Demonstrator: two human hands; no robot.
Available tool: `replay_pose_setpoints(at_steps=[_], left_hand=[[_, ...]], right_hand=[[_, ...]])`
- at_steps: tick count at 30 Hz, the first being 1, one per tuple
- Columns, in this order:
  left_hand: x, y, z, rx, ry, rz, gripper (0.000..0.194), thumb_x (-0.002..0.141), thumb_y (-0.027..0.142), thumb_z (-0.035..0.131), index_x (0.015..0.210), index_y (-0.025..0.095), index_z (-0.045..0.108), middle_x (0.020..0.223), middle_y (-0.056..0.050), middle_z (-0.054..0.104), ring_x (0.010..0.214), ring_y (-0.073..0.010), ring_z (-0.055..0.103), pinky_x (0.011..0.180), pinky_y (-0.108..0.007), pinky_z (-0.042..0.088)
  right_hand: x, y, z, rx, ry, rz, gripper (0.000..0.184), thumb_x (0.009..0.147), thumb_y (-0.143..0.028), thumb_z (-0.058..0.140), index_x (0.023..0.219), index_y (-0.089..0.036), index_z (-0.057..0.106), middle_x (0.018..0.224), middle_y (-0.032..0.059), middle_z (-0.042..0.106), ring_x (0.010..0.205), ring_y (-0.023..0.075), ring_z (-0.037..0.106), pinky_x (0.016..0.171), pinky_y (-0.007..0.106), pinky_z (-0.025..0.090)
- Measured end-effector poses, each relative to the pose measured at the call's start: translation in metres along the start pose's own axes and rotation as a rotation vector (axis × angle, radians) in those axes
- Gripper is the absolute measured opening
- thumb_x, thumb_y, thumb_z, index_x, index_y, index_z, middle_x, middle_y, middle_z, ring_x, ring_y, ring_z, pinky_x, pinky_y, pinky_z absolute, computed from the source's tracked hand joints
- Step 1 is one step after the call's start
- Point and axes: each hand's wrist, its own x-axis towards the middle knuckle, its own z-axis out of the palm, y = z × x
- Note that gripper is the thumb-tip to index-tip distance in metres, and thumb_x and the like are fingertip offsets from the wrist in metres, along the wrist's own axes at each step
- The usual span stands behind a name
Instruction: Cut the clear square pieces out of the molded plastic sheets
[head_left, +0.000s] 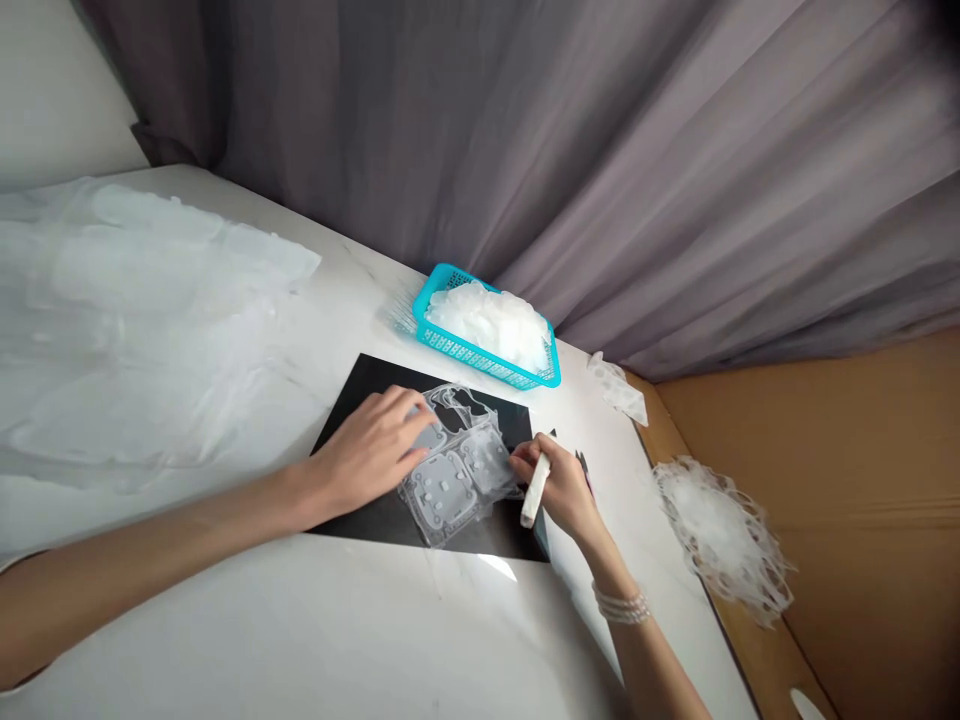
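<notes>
A clear, greyish molded sheet (pixel 441 492) with rounded-square panels and small raised bumps lies on a black mat (pixel 367 522). At its far end the sheet has open cut-outs with thin strips between them. My left hand (pixel 379 440) rests on the sheet's left side, fingers spread and pressing down. Beside the sheet's right edge, my right hand (pixel 559 485) is closed around a slim tool with a white, wrapped-looking handle (pixel 535 490). The working tip of this tool is hidden by my fingers.
Behind the mat stands a turquoise basket (pixel 487 347) filled with translucent white pieces. Many clear sheets (pixel 142 330) are piled at left. A tangle of offcuts (pixel 724 540) lies at the right edge near cardboard (pixel 817 470). A small dark object (pixel 584 468) is behind my right hand.
</notes>
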Motion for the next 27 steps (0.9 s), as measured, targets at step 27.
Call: replay_pose_setpoints(at_steps=[27], left_hand=[[-0.057,0.041,0.015,0.528,-0.165,0.309,0.052,0.1,0.045,0.037,0.139,0.012,0.047,0.145,-0.024,0.048,0.135,-0.0363,0.044,0.106,-0.053,0.034]], right_hand=[[-0.046,-0.059,0.043,0.351,-0.077,-0.014,0.024,0.095,-0.04,0.058,0.107,-0.022,0.068,0.085,0.0034,0.071,0.08,0.0178,0.067,0.074,0.029,0.052]])
